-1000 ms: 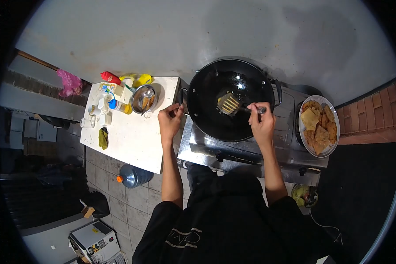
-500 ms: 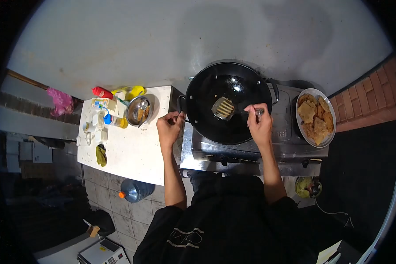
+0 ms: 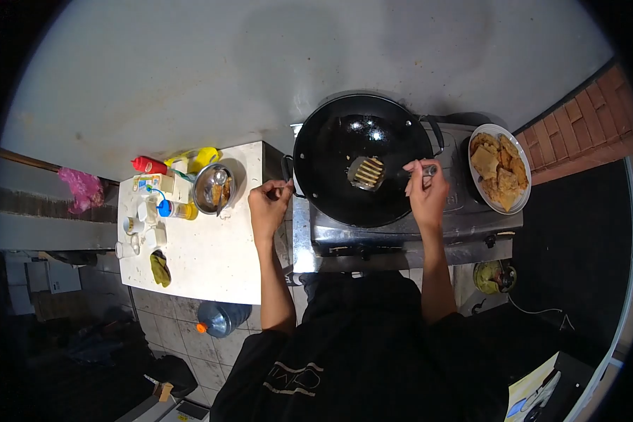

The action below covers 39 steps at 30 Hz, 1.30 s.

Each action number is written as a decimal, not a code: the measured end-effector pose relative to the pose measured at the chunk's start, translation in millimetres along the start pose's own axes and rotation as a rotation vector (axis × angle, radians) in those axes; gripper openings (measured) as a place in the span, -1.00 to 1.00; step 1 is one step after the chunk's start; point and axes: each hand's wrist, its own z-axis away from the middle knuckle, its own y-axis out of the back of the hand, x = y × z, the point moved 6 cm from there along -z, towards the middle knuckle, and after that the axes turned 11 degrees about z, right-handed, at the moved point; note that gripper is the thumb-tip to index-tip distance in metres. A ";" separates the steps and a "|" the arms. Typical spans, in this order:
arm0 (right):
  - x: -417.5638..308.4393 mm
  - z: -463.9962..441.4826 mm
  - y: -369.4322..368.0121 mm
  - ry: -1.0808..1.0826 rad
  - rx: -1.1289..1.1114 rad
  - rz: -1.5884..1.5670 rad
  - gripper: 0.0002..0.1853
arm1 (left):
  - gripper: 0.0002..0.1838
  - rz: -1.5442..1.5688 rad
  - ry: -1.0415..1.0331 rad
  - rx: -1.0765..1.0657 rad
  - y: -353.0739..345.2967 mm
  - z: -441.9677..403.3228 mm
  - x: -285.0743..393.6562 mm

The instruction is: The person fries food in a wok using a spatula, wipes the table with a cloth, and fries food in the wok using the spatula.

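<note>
A black wok (image 3: pixel 330 141) sits on the stove, with a little oil shining at its bottom. My right hand (image 3: pixel 427 193) is closed round the handle of a slotted spatula (image 3: pixel 369 173), whose metal head rests low inside the wok. Beside the wok's left loop handle (image 3: pixel 287 167), my left hand (image 3: pixel 269 204) has its fingers pinched together. What those fingers hold, if anything, is too small to make out. On the right, a white plate (image 3: pixel 521 199) is heaped with browned fried pieces (image 3: pixel 498 169).
The metal gas stove (image 3: pixel 394 239) stands below the wok. On the white table (image 3: pixel 211 260) at left are a steel bowl (image 3: pixel 202 188) with food and a spoon, a red bottle (image 3: pixel 148 165), a blue-capped bottle (image 3: pixel 179 209) and a green cloth-like item (image 3: pixel 160 269). A water jug (image 3: pixel 224 318) lies on the floor.
The spatula and my right hand have shifted slightly right within the wok. My left hand stays pinched near the left handle. The whole view has turned a little.
</note>
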 end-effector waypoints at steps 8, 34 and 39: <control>4.7 1.9 -5.3 0.045 -0.059 -0.109 -0.92 | -0.79 0.014 0.014 0.020 -1.4 1.8 -0.8; 7.3 -0.6 13.8 0.007 0.031 -0.237 -0.91 | -0.74 -0.017 0.026 0.070 -2.9 12.9 2.3; 0.7 -1.6 24.8 0.030 0.038 -0.123 -0.90 | -0.74 -0.019 0.040 0.080 -2.5 12.2 -0.6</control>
